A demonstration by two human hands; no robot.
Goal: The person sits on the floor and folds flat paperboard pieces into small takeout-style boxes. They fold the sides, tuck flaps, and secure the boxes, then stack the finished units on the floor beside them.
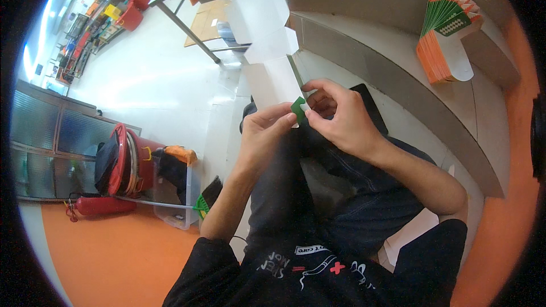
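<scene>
A partly unfolded cardboard box point(272, 83), white inside with green on its outer side, stretches away from me above my lap. Its large white panel and lid flaps spread toward the far side. My left hand point(263, 132) pinches a small green flap at the box's near end between thumb and fingers. From the other side, my right hand point(345, 118) has thumb and index finger closed at the same corner, on the edge by the green flap. The curled remaining fingers of that hand are partly hidden.
A fanned stack of orange and green card pieces point(446, 45) lies on the step at the right. Beside my right elbow is a pale card piece point(410, 234). A red bucket point(142, 162), fire extinguisher point(107, 206) and green broom point(201, 207) stand left; a metal table leg point(190, 34) rises ahead.
</scene>
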